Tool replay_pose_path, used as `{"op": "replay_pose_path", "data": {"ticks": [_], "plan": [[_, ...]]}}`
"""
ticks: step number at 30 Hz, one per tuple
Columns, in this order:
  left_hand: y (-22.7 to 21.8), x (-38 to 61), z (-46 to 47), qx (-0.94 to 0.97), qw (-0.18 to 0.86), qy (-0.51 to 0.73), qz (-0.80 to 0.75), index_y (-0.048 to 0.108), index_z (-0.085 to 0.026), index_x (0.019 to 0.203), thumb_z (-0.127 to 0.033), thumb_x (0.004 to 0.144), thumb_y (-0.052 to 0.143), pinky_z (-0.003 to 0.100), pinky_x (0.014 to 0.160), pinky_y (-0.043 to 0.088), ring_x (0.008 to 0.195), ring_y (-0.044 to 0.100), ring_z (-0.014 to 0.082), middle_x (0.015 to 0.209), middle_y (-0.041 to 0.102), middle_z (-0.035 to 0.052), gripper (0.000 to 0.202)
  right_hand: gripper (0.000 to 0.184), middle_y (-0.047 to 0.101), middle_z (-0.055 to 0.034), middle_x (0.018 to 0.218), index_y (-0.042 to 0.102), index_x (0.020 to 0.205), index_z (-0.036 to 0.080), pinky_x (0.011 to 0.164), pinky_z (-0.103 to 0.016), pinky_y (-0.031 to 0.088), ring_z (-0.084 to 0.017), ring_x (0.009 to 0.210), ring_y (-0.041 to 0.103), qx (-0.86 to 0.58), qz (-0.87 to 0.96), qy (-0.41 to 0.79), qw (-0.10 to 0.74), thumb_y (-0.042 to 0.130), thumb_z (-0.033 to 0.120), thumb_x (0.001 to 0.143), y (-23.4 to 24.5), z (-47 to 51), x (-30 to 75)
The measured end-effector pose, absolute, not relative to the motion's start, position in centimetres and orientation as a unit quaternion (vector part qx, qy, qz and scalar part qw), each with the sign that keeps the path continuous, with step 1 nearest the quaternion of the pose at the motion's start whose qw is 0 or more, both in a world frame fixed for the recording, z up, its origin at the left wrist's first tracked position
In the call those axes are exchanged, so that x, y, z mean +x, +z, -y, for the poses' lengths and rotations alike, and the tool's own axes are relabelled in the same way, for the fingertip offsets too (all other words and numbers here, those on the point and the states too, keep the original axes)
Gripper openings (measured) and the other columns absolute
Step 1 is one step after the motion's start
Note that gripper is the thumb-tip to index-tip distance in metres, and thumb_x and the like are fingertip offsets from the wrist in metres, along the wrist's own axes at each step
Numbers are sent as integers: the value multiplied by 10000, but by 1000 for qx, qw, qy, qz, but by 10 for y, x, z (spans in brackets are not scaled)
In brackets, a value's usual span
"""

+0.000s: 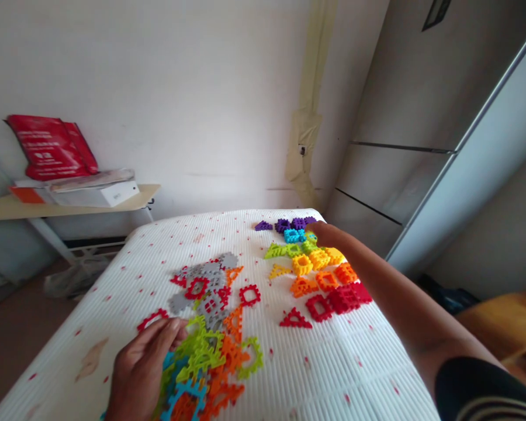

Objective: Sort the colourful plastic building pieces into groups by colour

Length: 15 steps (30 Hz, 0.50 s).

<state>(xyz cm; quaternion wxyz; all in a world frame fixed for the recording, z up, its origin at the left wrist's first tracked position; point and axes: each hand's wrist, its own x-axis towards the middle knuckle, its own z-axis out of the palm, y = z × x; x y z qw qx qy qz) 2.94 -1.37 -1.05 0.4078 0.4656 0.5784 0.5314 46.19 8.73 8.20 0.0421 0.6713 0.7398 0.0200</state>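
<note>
My left hand [138, 365] is at the near left, its thumb and fingers pressed together beside a mixed heap of toothed plastic building pieces. What the fingertips hold, if anything, is hidden. Touching that side of the heap are lime-green pieces [201, 351]; grey pieces [213, 307] lie farther back, with orange ones [232, 354] to the right. My right hand [321, 232] reaches to the far right, fingers curled down at the end of a row of blue pieces [291, 235]. A small yellow-green piece [311, 237] shows at its fingertips; whether it is gripped is unclear.
Colour-sorted rows stand on the right: purple [283, 225], yellow [302, 265], orange [326, 280] and red pieces [319, 307]. They rest on a white spotted padded cover [158, 257]. A side table [144, 196] holds a red bag [52, 146]. A grey cabinet [403, 105] borders the right.
</note>
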Motion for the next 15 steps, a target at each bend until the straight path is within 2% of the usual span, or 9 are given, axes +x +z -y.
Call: {"op": "replay_pose_path", "data": {"ticks": [6,15], "plan": [[-11,29,12,432,406,546,-592,666,-146,852,-497,593,724,259,633,496,644,595,164,704,677,29,440,622,600,-134,1136,564,1181,152,844,-310,452,-274,1044,560,672,-733,-7,104,690,18,587,72,-96,468],[-2,33,14,427,402,531,-611,675,-161,811,-487,553,741,244,610,489,630,596,165,657,674,18,421,602,623,-106,1076,599,1130,190,833,-318,454,-259,963,595,666,-738,0,108,754,94,556,73,-100,460]]}}
